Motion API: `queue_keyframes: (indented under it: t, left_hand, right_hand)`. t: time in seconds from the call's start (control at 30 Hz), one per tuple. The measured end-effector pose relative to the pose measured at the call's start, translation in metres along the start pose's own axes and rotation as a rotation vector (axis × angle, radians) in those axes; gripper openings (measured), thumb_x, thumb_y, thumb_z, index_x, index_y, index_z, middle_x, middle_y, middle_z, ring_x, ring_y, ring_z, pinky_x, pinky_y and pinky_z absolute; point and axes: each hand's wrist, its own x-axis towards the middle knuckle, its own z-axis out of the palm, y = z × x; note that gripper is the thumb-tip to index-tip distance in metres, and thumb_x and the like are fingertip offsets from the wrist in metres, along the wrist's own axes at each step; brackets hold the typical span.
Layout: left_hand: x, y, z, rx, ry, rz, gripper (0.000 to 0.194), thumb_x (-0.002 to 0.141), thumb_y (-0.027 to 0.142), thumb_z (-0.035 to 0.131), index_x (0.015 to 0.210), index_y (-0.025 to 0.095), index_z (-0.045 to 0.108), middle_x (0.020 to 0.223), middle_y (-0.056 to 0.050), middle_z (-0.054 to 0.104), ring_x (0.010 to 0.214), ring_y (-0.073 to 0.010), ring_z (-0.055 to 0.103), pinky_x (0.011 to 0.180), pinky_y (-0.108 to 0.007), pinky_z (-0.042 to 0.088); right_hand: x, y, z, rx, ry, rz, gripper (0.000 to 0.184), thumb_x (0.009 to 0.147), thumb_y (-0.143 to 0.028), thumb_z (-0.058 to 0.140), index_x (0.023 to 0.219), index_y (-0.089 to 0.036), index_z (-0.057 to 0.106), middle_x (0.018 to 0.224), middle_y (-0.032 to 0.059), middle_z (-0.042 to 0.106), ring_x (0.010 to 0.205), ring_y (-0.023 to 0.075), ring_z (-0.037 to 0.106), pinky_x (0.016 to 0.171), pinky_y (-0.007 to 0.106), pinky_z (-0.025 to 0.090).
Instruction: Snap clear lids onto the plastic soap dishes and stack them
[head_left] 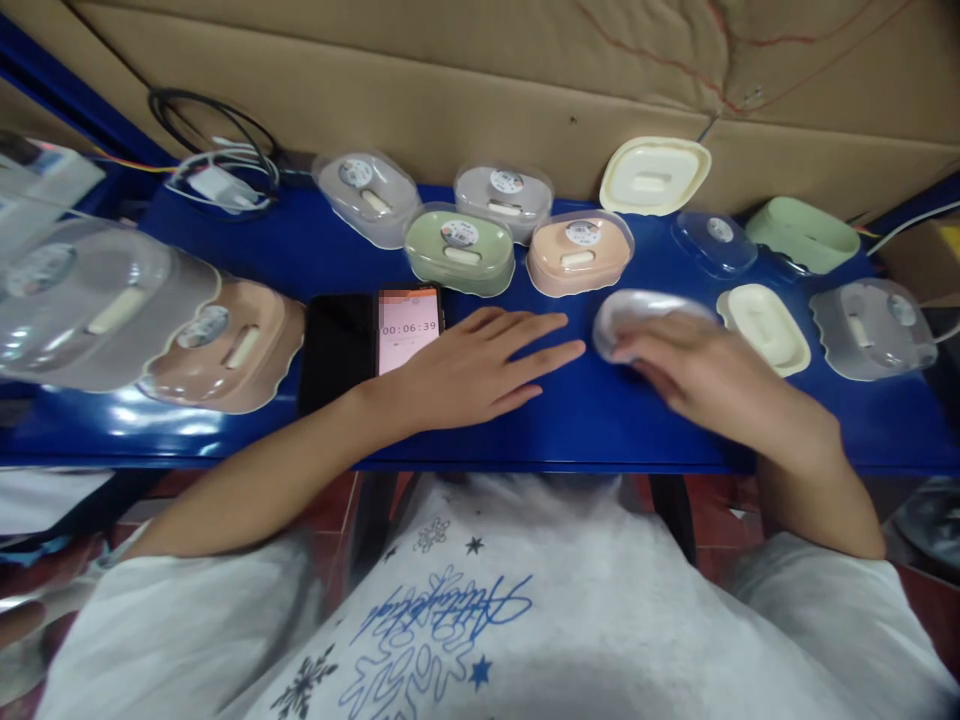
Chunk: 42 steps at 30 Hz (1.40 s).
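My left hand (487,365) is flat above the blue table, fingers spread and holding nothing. It is just right of a phone (409,325) that shows a running timer. My right hand (690,365) grips the near side of a pale grey, oval plastic box part (637,308); motion smears it, and I cannot tell whether it is a lid or a base. Right of that hand lies a cream oval tray (766,328). Behind it are a loose clear lid (716,243) with a round sticker, a green box base (806,232) and another cream tray (654,175).
Lidded oval boxes stand at the back, including a green one (459,250) and a peach one (581,253). Stacked boxes (90,300) fill the left end. A grey box (874,328) sits far right. Coiled cables (225,180) lie back left, against cardboard (450,80).
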Motion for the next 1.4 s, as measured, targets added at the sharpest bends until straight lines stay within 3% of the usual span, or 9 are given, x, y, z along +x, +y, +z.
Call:
queue_keyframes:
  t: [0.27, 0.4, 0.47, 0.53, 0.7, 0.87, 1.07, 1.23, 1.4]
  left_hand:
    - [-0.002, 0.003, 0.005, -0.065, -0.082, 0.120, 0.053, 0.110, 0.041, 0.067, 0.158, 0.022, 0.058, 0.168, -0.016, 0.053, 0.154, -0.0344, 0.052, 0.122, -0.051, 0.047]
    - [-0.001, 0.003, -0.002, 0.069, -0.091, 0.089, 0.045, 0.112, 0.039, 0.063, 0.153, 0.021, 0.061, 0.140, -0.015, 0.072, 0.130, -0.0323, 0.066, 0.112, -0.047, 0.050]
    - [0.000, 0.003, -0.003, 0.117, -0.077, 0.082, 0.050, 0.111, 0.035, 0.064, 0.158, 0.020, 0.057, 0.131, -0.015, 0.075, 0.123, -0.0316, 0.068, 0.110, -0.047, 0.051]
    - [0.000, 0.002, -0.001, 0.134, -0.062, 0.072, 0.047, 0.109, 0.031, 0.066, 0.154, 0.017, 0.060, 0.136, -0.016, 0.073, 0.126, -0.0328, 0.067, 0.110, -0.048, 0.051]
    - [-0.001, -0.006, 0.008, 0.126, 0.030, 0.013, 0.030, 0.112, 0.020, 0.055, 0.134, 0.013, 0.073, 0.135, -0.014, 0.077, 0.122, -0.0297, 0.073, 0.110, -0.046, 0.054]
    - [0.000, -0.010, 0.006, 0.063, 0.248, 0.000, 0.030, 0.113, 0.025, 0.056, 0.137, 0.013, 0.071, 0.136, -0.012, 0.077, 0.123, -0.0280, 0.074, 0.111, -0.045, 0.056]
    - [0.000, -0.003, 0.008, 0.026, 0.254, 0.061, 0.031, 0.113, 0.025, 0.058, 0.140, 0.015, 0.068, 0.137, -0.011, 0.077, 0.122, -0.0262, 0.074, 0.107, -0.042, 0.056]
    - [0.001, -0.002, 0.016, 0.069, 0.236, 0.125, 0.026, 0.112, 0.018, 0.058, 0.135, 0.015, 0.069, 0.131, -0.008, 0.079, 0.115, -0.0234, 0.074, 0.103, -0.040, 0.055]
    - [0.002, -0.005, 0.019, 0.104, 0.199, 0.102, 0.025, 0.114, 0.019, 0.055, 0.133, 0.017, 0.070, 0.128, -0.007, 0.080, 0.114, -0.0225, 0.074, 0.101, -0.040, 0.053]
  right_hand:
    - [-0.006, 0.014, -0.009, 0.327, -0.125, -0.123, 0.042, 0.113, -0.034, 0.054, 0.154, -0.032, 0.062, 0.155, 0.0047, 0.067, 0.140, 0.0266, 0.067, 0.115, 0.047, 0.059]
    - [-0.023, 0.050, -0.034, -0.077, -0.079, 0.526, 0.049, 0.110, -0.054, 0.052, 0.145, -0.023, 0.069, 0.145, 0.0159, 0.072, 0.131, 0.0404, 0.070, 0.110, 0.058, 0.056]
    - [-0.024, 0.067, -0.035, -0.236, -0.230, 0.884, 0.055, 0.110, -0.057, 0.050, 0.142, -0.017, 0.070, 0.144, 0.0212, 0.072, 0.131, 0.0450, 0.069, 0.105, 0.059, 0.055]
    - [-0.021, 0.080, -0.029, -0.216, -0.373, 1.023, 0.057, 0.110, -0.054, 0.052, 0.146, -0.012, 0.066, 0.141, 0.0245, 0.072, 0.126, 0.0429, 0.070, 0.100, 0.053, 0.054]
    - [-0.011, 0.066, -0.007, 0.082, -0.263, 0.506, 0.044, 0.108, -0.044, 0.059, 0.139, -0.014, 0.068, 0.128, 0.0206, 0.077, 0.108, 0.0322, 0.075, 0.096, 0.045, 0.056]
    - [-0.008, 0.028, -0.009, 0.498, -0.270, -0.054, 0.043, 0.110, -0.047, 0.060, 0.149, -0.029, 0.066, 0.149, 0.0078, 0.070, 0.132, 0.0276, 0.071, 0.110, 0.044, 0.058]
    - [-0.013, 0.028, -0.018, 0.512, -0.280, 0.007, 0.033, 0.106, -0.048, 0.068, 0.133, -0.031, 0.074, 0.131, 0.0039, 0.078, 0.112, 0.0257, 0.077, 0.096, 0.038, 0.059]
    - [-0.016, 0.034, -0.018, 0.264, -0.107, 0.160, 0.030, 0.105, -0.058, 0.064, 0.107, -0.029, 0.072, 0.097, 0.0045, 0.075, 0.083, 0.0269, 0.071, 0.078, 0.042, 0.054]
    - [-0.011, 0.025, -0.017, 0.175, 0.105, 0.121, 0.053, 0.101, -0.058, 0.072, 0.146, -0.032, 0.062, 0.143, 0.0107, 0.066, 0.129, 0.0384, 0.065, 0.108, 0.054, 0.054]
